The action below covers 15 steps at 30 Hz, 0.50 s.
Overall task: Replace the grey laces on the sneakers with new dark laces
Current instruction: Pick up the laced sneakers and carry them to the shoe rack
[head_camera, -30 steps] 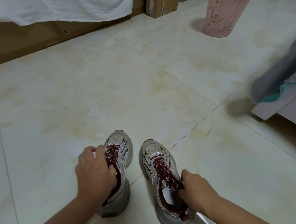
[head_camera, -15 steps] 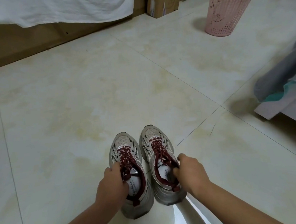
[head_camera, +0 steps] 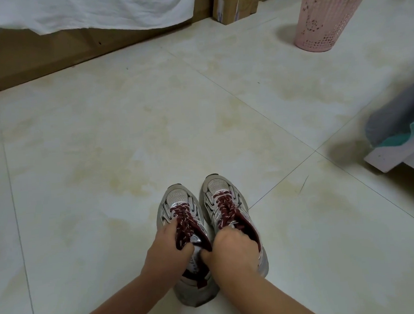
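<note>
white sheet (head_camera: 80, 11): hangs over a wooden bed frame (head_camera: 35, 63) at the far left, top of the view
floor (head_camera: 102, 139): pale tiles with yellowish stains, everything sits on it
left hand (head_camera: 167, 254): fingers curled round the collar of the left sneaker, thumb at the tongue, gripping it
left sneaker (head_camera: 179, 203): grey and silver, toe pointing away, laced in dark red laces (head_camera: 183, 218)
right sneaker (head_camera: 219, 190): same look, touching the left one side by side, also dark red laced
right hand (head_camera: 233, 249): curled, fingertips tucked into the right sneaker's opening, holding its collar
cardboard boxes (head_camera: 234, 3): far back against the bed
pink basket (head_camera: 328, 13): upright, far right back, well apart from the sneakers
grey and teal fabric (head_camera: 399, 119): at the right edge
</note>
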### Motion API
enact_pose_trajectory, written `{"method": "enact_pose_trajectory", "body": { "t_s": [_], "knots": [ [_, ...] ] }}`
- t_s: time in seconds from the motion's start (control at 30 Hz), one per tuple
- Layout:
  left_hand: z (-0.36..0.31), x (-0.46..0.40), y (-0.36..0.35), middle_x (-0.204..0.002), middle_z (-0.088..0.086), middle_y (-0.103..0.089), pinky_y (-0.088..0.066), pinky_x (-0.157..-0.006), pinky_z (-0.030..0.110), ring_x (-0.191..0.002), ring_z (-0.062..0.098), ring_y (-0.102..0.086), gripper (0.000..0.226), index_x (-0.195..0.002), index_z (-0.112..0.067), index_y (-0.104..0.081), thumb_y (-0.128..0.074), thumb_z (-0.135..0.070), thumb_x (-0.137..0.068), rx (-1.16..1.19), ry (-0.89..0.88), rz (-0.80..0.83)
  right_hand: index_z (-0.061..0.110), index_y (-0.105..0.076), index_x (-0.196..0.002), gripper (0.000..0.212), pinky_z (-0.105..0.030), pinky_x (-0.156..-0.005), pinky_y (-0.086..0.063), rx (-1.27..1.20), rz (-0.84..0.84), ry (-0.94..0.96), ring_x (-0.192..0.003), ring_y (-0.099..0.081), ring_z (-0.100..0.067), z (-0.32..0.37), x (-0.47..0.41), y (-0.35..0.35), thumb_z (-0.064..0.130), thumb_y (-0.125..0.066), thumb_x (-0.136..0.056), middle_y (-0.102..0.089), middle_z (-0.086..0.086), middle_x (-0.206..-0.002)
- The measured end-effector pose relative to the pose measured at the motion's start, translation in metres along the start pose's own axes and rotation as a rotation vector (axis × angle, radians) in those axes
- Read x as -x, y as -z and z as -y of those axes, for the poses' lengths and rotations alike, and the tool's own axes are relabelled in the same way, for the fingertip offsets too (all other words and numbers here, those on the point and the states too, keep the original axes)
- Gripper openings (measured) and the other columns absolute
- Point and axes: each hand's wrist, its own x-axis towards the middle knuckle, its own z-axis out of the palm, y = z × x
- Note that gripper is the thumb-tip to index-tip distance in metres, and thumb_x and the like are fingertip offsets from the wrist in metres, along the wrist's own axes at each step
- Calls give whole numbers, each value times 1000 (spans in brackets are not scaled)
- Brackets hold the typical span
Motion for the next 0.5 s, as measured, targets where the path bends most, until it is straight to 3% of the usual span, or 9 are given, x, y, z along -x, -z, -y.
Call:
{"method": "enact_pose_trajectory", "body": {
  "t_s": [0.13, 0.2, 0.3, 0.4, 0.5],
  "knots": [
    [-5, -1, -1, -138, 2, -44, -32, -104, 27, -128, 17, -41, 56, -138, -16, -40, -59, -24, -86, 50, -59, -43, 10, -52, -113, 42, -33, -86, -48, -80, 9, -52, -105, -59, -24, -10, -13, 5, 38, -60, -83, -62, -4, -112],
    [-10, -2, -2, -131, -1, -50, -34, -102, 25, -123, 15, -45, 56, -131, -16, -51, -54, -36, -78, 94, -101, -61, 10, -52, -113, 37, -32, -85, -47, -99, -5, -67, -107, -58, -24, -14, -20, 6, 33, -58, -84, -63, -5, -112],
    [-16, -5, -5, -119, -10, -49, -31, -96, 19, -114, 8, -47, 61, -126, -16, -55, -47, -39, -70, 124, -110, -76, 9, -49, -116, 35, -32, -87, -49, -65, 5, -87, -106, -59, -23, -15, -29, 6, 30, -56, -88, -62, -5, -112],
    [-18, -7, -4, -118, -9, -52, -33, -96, 20, -113, 8, -48, 50, -122, -16, -58, -53, -37, -77, 134, -93, -96, 10, -54, -112, 24, -34, -87, -52, -91, 20, -81, -102, -62, -24, -19, -35, 9, 17, -52, -89, -64, -5, -109],
    [-27, -6, 7, -106, -15, -53, -43, -95, 29, -105, 11, -55, 45, -113, -14, -63, -54, -36, -76, 192, -89, -67, 10, -57, -106, 21, -34, -83, -51, -111, 47, -83, -102, -62, -26, -29, -30, 29, 17, -51, -88, -65, -6, -108]
  ]
}}
